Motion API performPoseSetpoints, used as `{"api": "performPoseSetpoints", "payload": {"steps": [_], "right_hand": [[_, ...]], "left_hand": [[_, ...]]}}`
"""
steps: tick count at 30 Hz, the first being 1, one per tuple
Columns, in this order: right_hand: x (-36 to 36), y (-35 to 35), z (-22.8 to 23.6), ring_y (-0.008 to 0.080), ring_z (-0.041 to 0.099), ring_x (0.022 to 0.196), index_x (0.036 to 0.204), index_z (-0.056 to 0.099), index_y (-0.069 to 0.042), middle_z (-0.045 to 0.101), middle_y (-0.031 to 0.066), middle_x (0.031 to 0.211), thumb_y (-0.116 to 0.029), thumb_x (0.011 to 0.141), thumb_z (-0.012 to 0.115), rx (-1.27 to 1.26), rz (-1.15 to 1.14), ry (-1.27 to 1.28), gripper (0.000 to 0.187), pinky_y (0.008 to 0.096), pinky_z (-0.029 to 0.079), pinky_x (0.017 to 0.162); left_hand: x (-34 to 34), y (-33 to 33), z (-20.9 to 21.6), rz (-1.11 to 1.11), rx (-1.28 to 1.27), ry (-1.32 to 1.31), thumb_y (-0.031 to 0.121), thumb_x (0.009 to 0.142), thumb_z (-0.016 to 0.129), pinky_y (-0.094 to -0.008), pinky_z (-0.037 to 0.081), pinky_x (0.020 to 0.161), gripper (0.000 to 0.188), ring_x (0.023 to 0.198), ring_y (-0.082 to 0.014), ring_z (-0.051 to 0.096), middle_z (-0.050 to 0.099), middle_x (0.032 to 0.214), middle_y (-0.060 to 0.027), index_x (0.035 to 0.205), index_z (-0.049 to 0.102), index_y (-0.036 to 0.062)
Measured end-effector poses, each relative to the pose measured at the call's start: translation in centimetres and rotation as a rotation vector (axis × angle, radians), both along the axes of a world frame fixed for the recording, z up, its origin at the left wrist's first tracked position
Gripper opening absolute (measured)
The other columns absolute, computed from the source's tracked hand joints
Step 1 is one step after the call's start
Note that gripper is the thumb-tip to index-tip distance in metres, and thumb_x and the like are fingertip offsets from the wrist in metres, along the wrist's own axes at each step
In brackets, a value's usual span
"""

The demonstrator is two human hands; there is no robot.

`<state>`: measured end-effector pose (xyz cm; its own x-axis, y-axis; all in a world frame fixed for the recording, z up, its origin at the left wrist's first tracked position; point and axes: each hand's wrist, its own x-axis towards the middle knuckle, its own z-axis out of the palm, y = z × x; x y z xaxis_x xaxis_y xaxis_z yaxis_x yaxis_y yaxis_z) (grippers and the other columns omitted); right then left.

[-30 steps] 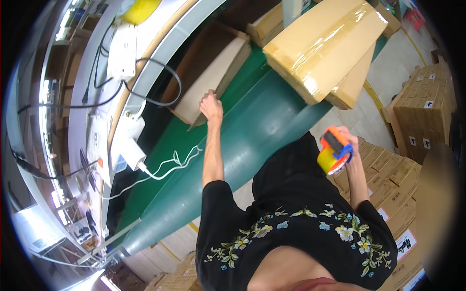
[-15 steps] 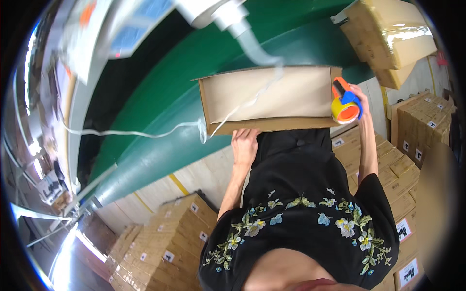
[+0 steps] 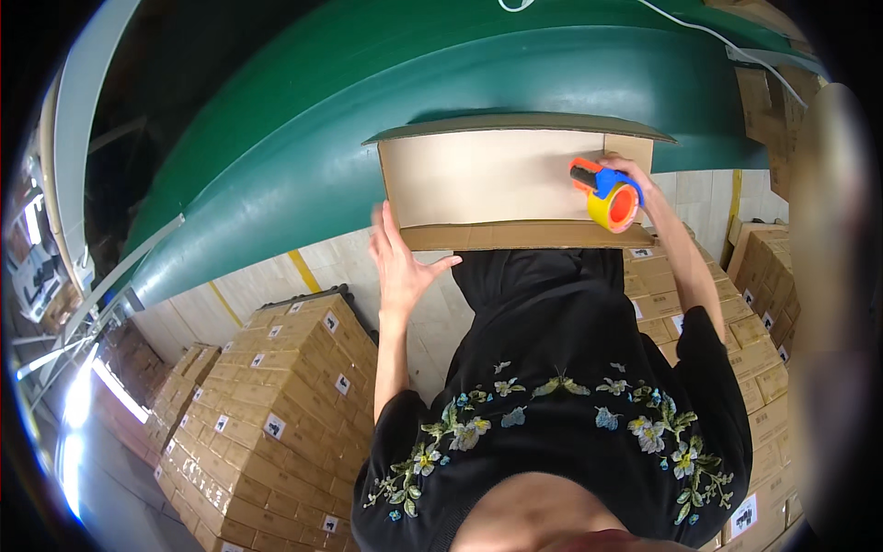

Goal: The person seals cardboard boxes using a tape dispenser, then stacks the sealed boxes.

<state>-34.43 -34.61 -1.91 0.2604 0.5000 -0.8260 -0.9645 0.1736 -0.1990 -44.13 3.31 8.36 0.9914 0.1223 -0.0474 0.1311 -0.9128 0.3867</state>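
An open cardboard box (image 3: 524, 236) lies before me on the green table (image 3: 276, 221), its long flaps standing out at the near and far sides. Through its open top the pale inside shows. My right hand (image 3: 633, 171) grips a tape dispenser (image 3: 607, 187), with an orange and blue body and a yellow tape roll, above the right end of the box. At the near left corner of the box, my left hand (image 3: 401, 267) has its fingers stretched up along the end wall and its thumb spread wide. It holds nothing.
Piled cartons (image 3: 267, 423) stand on the floor at the left, and more cartons (image 3: 759, 391) rise close to my right side. A white cable (image 3: 722, 39) hangs across the far right of the table. Further boxes (image 3: 768, 110) are at the far right.
My left hand has moved left from the near flap to the box's corner and opened. The tape dispenser has moved left over the box in my right hand. The view has shifted too.
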Motion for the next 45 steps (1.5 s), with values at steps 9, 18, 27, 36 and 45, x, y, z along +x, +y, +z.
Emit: {"api": "performPoseSetpoints", "payload": {"steps": [9, 18, 27, 36, 45], "right_hand": [[1.7, 1.1, 1.9, 0.0192, 0.06, 0.086, 0.1, 0.057, 0.0, 0.062, 0.0104, 0.093, -0.022, 0.082, 0.06, -0.231, 0.079, -0.274, 0.03, 0.0318, 0.049, 0.078], [8.5, 1.0, 5.9, 0.0243, 0.063, 0.084, 0.108, 0.051, 0.002, 0.06, 0.0162, 0.095, -0.025, 0.084, 0.057, -0.274, -0.043, -0.453, 0.037, 0.0346, 0.053, 0.076], [4.0, 2.6, 1.1, 0.0206, 0.062, 0.085, 0.115, 0.053, 0.003, 0.062, 0.0131, 0.101, -0.03, 0.086, 0.054, -0.131, -0.006, -0.266, 0.044, 0.0323, 0.051, 0.08], [2.8, 14.9, 3.3, 0.018, 0.064, 0.066, 0.09, 0.066, 0.0, 0.066, 0.0139, 0.075, -0.028, 0.082, 0.065, -0.545, 0.332, -1.401, 0.03, 0.029, 0.049, 0.062], [1.3, 15.3, 1.4, 0.0251, 0.063, 0.059, 0.088, 0.066, -0.003, 0.064, 0.013, 0.069, -0.028, 0.083, 0.063, -0.47, 0.482, -1.528, 0.026, 0.0316, 0.049, 0.059]], "left_hand": [[2.6, 4.0, -4.3, -0.484, 0.078, 0.416, 0.043, 0.055, 0.081, -0.0427, 0.036, 0.097, 0.076, 0.107, -0.0242, 0.057, 0.057, 0.121, -0.0116, 0.122, 0.056, 0.0159], [2.9, 1.6, -10.9, 0.356, -0.514, 0.05, 0.038, 0.05, 0.088, -0.0458, 0.032, 0.102, 0.131, 0.124, -0.041, 0.033, 0.02, 0.14, -0.0266, 0.141, 0.001, -0.0007], [4.5, 0.5, -10.4, -0.037, 0.08, -0.024, 0.042, 0.074, 0.068, -0.0512, 0.032, 0.097, 0.091, 0.122, -0.0407, 0.038, 0.026, 0.14, -0.0254, 0.141, 0.02, 0.0036], [6.3, -0.8, -13.1, 0.309, 0.074, -0.052, 0.034, 0.092, 0.045, -0.0471, 0.044, 0.076, 0.056, 0.088, -0.034, 0.055, 0.05, 0.112, -0.017, 0.137, 0.03, 0.0038], [2.5, -2.0, -10.7, 0.431, -0.09, 0.077, 0.029, 0.089, 0.052, -0.0457, 0.039, 0.086, 0.056, 0.102, -0.0372, 0.053, 0.049, 0.116, -0.0224, 0.132, 0.035, -0.0034]]}}
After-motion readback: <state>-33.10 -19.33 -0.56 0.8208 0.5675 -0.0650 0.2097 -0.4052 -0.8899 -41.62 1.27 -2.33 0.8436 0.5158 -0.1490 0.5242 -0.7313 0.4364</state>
